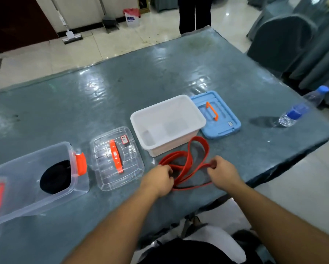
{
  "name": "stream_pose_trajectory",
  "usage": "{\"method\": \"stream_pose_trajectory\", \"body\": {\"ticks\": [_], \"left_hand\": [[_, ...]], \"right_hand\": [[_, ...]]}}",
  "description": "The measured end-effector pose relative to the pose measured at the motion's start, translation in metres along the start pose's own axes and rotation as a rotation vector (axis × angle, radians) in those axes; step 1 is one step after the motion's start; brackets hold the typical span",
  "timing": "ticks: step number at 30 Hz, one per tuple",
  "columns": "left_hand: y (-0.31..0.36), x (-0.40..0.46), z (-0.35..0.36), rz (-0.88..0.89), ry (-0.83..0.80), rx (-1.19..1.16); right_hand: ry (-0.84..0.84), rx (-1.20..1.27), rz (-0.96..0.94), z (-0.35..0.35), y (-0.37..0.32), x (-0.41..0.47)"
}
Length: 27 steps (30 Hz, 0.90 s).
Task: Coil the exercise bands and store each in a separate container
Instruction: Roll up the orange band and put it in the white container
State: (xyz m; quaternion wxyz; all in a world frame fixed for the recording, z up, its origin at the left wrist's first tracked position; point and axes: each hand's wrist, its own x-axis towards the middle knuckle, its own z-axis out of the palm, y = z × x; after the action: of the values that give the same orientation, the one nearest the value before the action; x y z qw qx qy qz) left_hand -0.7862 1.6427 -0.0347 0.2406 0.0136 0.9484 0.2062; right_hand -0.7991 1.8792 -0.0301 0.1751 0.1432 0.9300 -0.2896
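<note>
Our left hand (pixel 158 180) and right hand (pixel 222 172) each pinch the red band (pixel 188 164), sprawled just in front of the white tub (pixel 179 103), likely gathering loops so it fits inside.

Beyond the white tub (pixel 167 122) my table (pixel 121 82) lies open; lids (clear (pixel 118 159), blue (pixel 217 115)) flank the tub.

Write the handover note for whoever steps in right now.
Hands: left hand and right hand both grip the red band, which lies loose on the table, not yet coiled.
Done: black band is coiled inside the clear box; its clear lid is off.
Left: coil the red band and put it in the empty white box; the blue lid lies behind it.
</note>
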Motion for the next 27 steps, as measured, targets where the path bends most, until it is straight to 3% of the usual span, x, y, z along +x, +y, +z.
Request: {"method": "stream_pose_trajectory", "body": {"ticks": [17, 22, 27], "left_hand": [[0.073, 0.059, 0.047, -0.233, 0.082, -0.179], [0.091, 0.054, 0.057, -0.252, 0.128, -0.160], [0.105, 0.044, 0.067, -0.172, 0.034, -0.050]], "right_hand": [[-0.305, 0.195, 0.067, -0.009, 0.017, 0.126], [-0.365, 0.348, 0.113, 0.001, 0.013, 0.137], [-0.432, 0.304, 0.107, 0.012, 0.007, 0.141]]}}
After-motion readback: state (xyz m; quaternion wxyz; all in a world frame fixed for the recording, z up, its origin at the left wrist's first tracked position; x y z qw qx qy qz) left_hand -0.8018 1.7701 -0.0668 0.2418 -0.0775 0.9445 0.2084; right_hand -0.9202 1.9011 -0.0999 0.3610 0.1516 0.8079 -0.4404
